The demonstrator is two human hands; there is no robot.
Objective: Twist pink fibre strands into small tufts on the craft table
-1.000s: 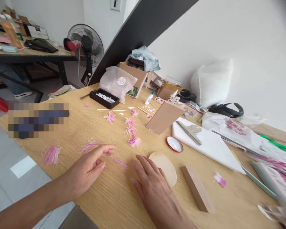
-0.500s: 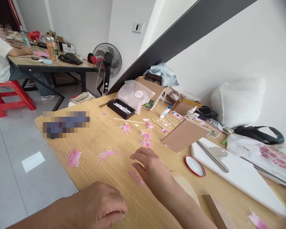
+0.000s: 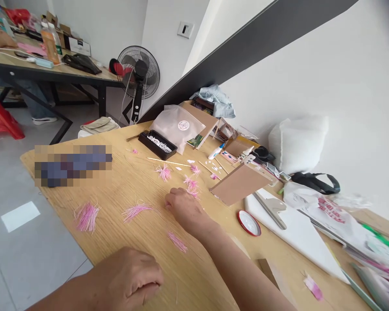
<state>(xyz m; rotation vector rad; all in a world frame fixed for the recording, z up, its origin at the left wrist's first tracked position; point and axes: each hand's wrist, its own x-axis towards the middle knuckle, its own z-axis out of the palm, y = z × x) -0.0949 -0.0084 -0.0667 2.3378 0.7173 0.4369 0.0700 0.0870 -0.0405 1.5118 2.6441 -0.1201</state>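
Observation:
My left hand [image 3: 132, 276] rests closed near the table's front edge; whatever it may hold is hidden. Reaching further in, my right hand [image 3: 183, 207] has its fingers curled down at the wooden tabletop, and nothing shows between them. Just beyond it lie pink-and-white thread tufts [image 3: 191, 183]. A loose pink thread bundle [image 3: 177, 242] is between my two hands. Further left are a spread bundle [image 3: 136, 211] and a thick pink tuft [image 3: 87, 217].
Behind stand a black tray [image 3: 157, 144], a frosted bag [image 3: 178, 125] and a glue bottle [image 3: 216, 151]. To the right are a brown board [image 3: 241, 183], a red-rimmed lid [image 3: 249, 223] and a white board [image 3: 288, 233]. A person's hand [image 3: 0, 39] is at another table.
My right hand has moved forward and left, and its fingers have drawn together. My left hand stays closed. The view has shifted to the right.

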